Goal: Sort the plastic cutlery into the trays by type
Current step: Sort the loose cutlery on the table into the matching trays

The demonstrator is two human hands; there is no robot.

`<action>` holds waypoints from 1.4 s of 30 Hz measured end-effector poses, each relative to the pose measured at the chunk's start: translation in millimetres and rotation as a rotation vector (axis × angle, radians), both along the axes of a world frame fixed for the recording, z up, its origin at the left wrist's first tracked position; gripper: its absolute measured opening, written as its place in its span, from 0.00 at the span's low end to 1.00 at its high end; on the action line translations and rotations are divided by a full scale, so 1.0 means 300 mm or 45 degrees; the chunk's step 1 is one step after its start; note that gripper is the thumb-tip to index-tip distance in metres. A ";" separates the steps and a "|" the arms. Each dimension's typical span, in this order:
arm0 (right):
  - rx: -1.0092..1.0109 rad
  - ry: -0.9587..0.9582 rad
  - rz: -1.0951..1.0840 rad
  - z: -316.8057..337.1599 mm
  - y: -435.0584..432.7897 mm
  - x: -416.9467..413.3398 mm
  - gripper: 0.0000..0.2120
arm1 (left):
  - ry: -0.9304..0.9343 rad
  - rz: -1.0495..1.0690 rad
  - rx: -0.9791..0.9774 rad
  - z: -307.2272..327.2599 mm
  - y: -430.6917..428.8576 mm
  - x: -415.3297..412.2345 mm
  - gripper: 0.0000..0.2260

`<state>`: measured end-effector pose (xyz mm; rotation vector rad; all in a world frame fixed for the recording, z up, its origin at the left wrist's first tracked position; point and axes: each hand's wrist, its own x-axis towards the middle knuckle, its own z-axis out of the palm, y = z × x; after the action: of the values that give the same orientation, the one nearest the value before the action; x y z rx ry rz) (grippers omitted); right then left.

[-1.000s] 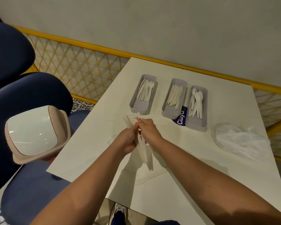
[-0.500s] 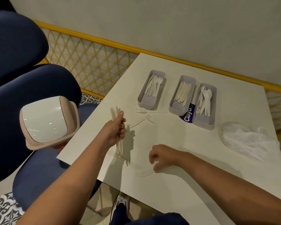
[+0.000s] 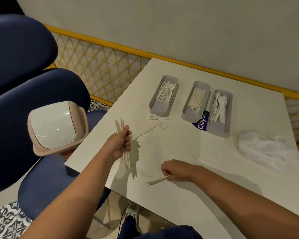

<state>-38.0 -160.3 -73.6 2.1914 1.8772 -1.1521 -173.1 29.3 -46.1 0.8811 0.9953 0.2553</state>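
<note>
Now, cutlery bundle (image 3: 126,158) in left hand (image 3: 121,144), right hand (image 3: 175,170) pinching piece (image 3: 155,181)

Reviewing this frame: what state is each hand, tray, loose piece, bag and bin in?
left hand, gripping a bundle of cutlery above the table's edge
right hand, pinching a single piece, blurred, low at the table
fork tray, partly filled
knife tray, partly filled
spoon tray, partly filled
loose forks, lying unsorted on the table
plastic bag, crumpled, lying flat
bin lid, closed
</note>
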 end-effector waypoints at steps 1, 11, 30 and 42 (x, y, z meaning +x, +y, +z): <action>0.025 0.093 -0.087 0.008 0.001 0.002 0.11 | -0.018 0.016 -0.012 -0.004 0.003 -0.005 0.15; 0.555 0.681 -1.052 0.116 0.206 -0.076 0.05 | -0.121 0.006 -0.040 -0.016 -0.069 0.018 0.17; 0.204 0.024 -0.485 -0.042 0.167 -0.178 0.07 | -0.167 0.198 -0.124 -0.041 0.035 -0.022 0.17; 0.135 0.193 -0.511 0.055 0.190 -0.068 0.02 | -0.115 -0.061 0.007 -0.020 0.009 0.017 0.16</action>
<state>-58.5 -103.3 -57.2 2.6997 1.6238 -1.3353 -168.1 31.9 -52.2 0.8903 0.8892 0.2549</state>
